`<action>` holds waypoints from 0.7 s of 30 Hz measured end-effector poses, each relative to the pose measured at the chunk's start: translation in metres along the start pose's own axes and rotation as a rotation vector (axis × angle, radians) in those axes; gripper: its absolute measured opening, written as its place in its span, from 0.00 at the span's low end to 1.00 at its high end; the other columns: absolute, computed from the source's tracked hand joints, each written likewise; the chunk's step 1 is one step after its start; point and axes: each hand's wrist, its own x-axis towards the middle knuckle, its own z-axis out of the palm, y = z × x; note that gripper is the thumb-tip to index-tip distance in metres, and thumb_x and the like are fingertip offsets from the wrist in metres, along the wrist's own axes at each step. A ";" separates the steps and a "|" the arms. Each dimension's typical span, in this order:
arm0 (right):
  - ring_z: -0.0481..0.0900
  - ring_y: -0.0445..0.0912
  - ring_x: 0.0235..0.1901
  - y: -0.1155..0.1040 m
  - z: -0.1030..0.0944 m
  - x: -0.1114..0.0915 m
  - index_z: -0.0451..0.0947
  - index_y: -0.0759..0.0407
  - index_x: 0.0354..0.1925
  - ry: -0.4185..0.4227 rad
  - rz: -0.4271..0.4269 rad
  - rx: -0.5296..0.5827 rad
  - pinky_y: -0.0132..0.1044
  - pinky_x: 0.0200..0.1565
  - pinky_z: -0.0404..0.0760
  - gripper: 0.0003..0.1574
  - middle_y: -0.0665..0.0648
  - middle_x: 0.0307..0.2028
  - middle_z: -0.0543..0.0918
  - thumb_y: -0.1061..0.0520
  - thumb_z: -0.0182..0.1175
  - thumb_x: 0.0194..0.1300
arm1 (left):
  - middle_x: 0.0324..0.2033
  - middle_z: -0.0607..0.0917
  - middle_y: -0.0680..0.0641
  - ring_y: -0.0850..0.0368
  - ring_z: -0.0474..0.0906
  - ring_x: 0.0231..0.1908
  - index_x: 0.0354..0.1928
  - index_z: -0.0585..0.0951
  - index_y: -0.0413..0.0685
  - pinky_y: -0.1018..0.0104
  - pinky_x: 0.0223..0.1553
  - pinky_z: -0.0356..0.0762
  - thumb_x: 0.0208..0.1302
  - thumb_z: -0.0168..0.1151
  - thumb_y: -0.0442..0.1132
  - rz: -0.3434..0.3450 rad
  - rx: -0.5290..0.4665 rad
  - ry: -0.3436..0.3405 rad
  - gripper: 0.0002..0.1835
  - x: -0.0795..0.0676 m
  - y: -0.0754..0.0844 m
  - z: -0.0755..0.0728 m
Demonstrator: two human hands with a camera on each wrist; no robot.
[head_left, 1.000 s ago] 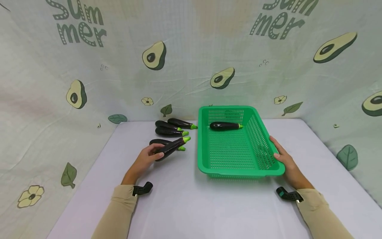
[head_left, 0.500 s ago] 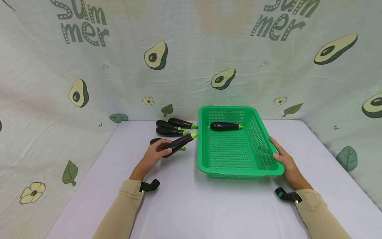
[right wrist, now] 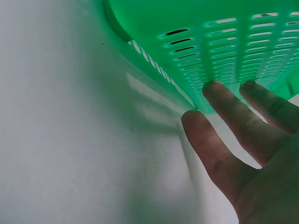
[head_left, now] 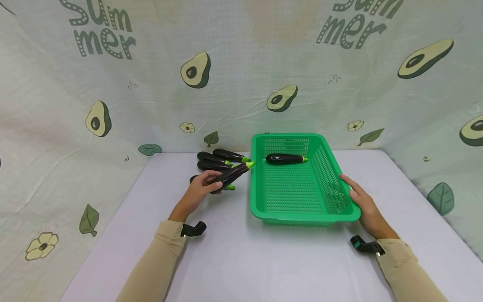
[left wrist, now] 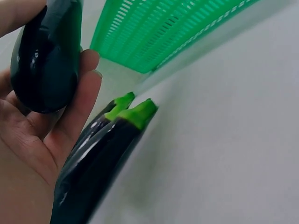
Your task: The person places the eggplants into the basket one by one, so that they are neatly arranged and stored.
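My left hand [head_left: 200,188] grips a dark purple eggplant [head_left: 232,176] with a bright green stem end. It is tilted, its stem end at the left rim of a green plastic basket [head_left: 258,188]. In the left wrist view its rounded end [left wrist: 44,60] sits between thumb and fingers. Another eggplant [head_left: 230,187] lies below and partly behind that hand. My right hand [head_left: 367,209] rests against the basket's right side; in the right wrist view, nearly straight fingers [right wrist: 229,109] touch the slotted outer wall. Inside the basket one eggplant [head_left: 284,159] lies near the back.
Several more eggplants, including the rearmost eggplant [head_left: 229,155], lie left of the basket on the white table [head_left: 271,264]. A printed cloth [head_left: 237,63] with avocados hangs behind the table. A black strap camera [head_left: 194,229] sits on the left wrist.
My left hand has moved right and slightly away from me with the eggplant, bringing its stem end to the basket's rim. The right hand has stayed almost still at the basket.
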 end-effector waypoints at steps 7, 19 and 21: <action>0.77 0.40 0.42 0.001 -0.001 0.001 0.49 0.51 0.80 -0.020 -0.001 0.110 0.29 0.42 0.77 0.35 0.51 0.66 0.61 0.58 0.39 0.79 | 0.54 0.80 0.35 0.48 0.79 0.48 0.60 0.74 0.36 0.57 0.46 0.83 0.69 0.65 0.36 0.027 -0.047 0.020 0.21 0.004 -0.005 0.009; 0.64 0.43 0.56 0.002 0.004 0.001 0.47 0.47 0.81 0.006 0.028 0.103 0.25 0.51 0.67 0.37 0.51 0.73 0.53 0.55 0.40 0.78 | 0.60 0.77 0.36 0.46 0.76 0.52 0.65 0.72 0.38 0.52 0.50 0.81 0.70 0.64 0.39 0.034 -0.062 0.046 0.25 0.012 0.007 0.014; 0.61 0.43 0.58 0.002 0.004 0.001 0.46 0.46 0.81 0.007 0.027 0.112 0.25 0.52 0.65 0.38 0.52 0.74 0.51 0.55 0.39 0.77 | 0.61 0.76 0.37 0.46 0.75 0.53 0.66 0.72 0.39 0.52 0.49 0.81 0.71 0.63 0.39 0.047 -0.053 0.045 0.25 0.014 0.009 0.014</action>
